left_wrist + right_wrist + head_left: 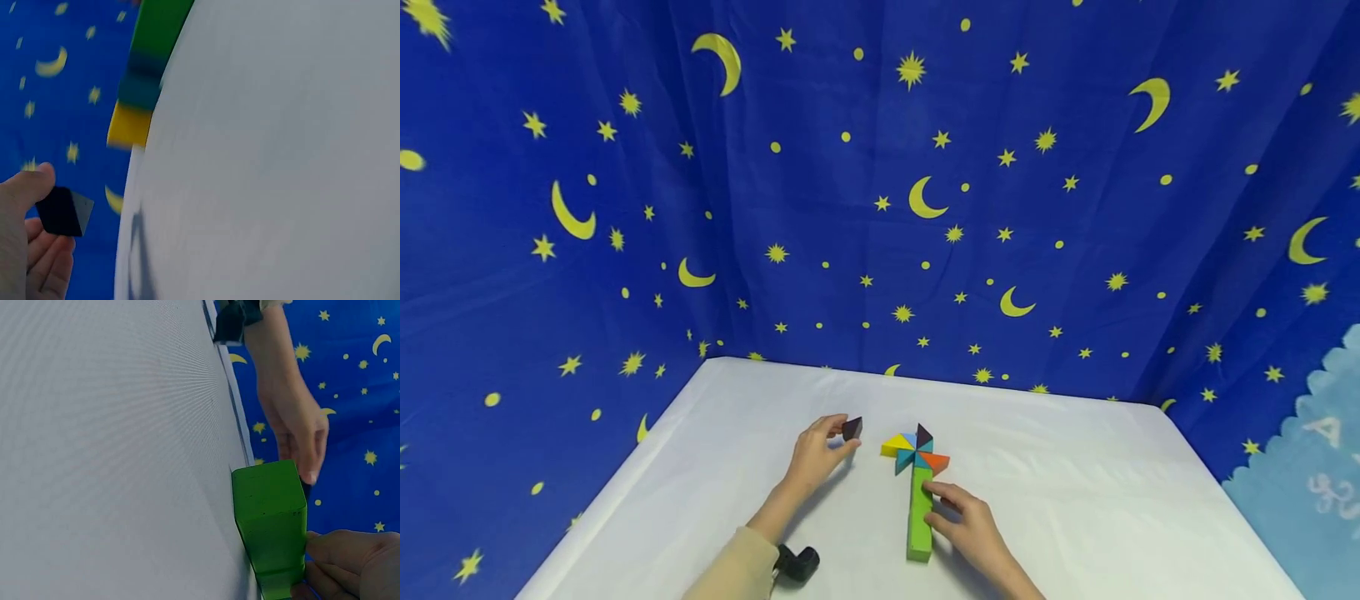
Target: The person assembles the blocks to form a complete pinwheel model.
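Note:
My left hand (811,460) pinches a black triangular block (852,429) between thumb and fingers, just above the table. The same black block (59,212) shows in the left wrist view with a lighter grey side. To its right lies a pinwheel shape of triangular blocks: yellow (895,446), black (923,435), orange (936,462) and several blue ones. Below it, toward me, runs a green block column (919,533). My right hand (976,532) rests its fingertips against the column's right side; in the right wrist view they touch the green block (272,500).
A white cloth covers the table (1075,500). A blue curtain (850,208) with yellow moons and stars hangs behind and at the sides. A black device (797,565) is by my left sleeve. A light blue panel (1315,467) stands at the far right.

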Tool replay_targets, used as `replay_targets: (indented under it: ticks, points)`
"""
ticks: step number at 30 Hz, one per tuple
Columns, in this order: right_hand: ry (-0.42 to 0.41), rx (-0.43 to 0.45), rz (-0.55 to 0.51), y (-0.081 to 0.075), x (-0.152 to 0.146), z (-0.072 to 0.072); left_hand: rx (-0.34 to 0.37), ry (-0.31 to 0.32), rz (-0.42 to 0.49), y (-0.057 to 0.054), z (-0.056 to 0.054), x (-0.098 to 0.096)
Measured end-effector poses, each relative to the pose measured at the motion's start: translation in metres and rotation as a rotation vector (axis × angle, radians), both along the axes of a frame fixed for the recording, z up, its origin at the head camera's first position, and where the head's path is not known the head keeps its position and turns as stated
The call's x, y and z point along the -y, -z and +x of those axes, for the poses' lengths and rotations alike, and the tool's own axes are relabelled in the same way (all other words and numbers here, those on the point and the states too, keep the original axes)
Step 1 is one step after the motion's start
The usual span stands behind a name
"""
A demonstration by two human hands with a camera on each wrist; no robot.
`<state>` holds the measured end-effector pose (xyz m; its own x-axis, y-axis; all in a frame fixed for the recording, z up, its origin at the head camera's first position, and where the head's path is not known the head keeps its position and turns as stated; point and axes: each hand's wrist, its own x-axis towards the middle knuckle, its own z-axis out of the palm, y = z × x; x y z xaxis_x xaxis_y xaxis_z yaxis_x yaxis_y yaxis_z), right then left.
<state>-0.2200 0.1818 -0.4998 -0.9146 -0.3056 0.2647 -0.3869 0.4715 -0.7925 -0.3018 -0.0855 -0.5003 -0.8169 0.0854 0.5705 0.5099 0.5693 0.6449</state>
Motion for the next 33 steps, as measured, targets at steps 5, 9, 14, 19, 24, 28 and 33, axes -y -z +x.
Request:
replay_targets:
  ticks: [5, 9, 14, 19, 24, 28, 33]
  points:
    - [0.002, -0.004, 0.007, 0.0, 0.0, 0.001, -0.001, 0.087, -0.032, -0.004, 0.022, -0.029]
    - [-0.002, -0.008, 0.004, 0.0, -0.001, 0.001, 0.002, 0.166, -0.037, -0.002, 0.037, -0.048]
    - [-0.007, -0.019, -0.024, 0.001, -0.001, 0.001, 0.045, 0.196, -0.027, 0.005, 0.048, -0.059]
    - [-0.01, -0.007, -0.043, -0.019, 0.005, 0.009, 0.109, 0.199, -0.056, 0.013, 0.049, -0.062]
    - [-0.002, -0.015, -0.028, -0.014, 0.001, 0.004, 0.157, 0.188, -0.076, 0.016, 0.046, -0.064]
    - [-0.017, -0.006, -0.032, -0.001, -0.003, -0.001, 0.202, 0.188, -0.022, 0.019, 0.047, -0.061]
    - [-0.025, -0.004, -0.031, -0.003, 0.0, 0.0, 0.199, 0.179, 0.029, 0.019, 0.046, -0.06]
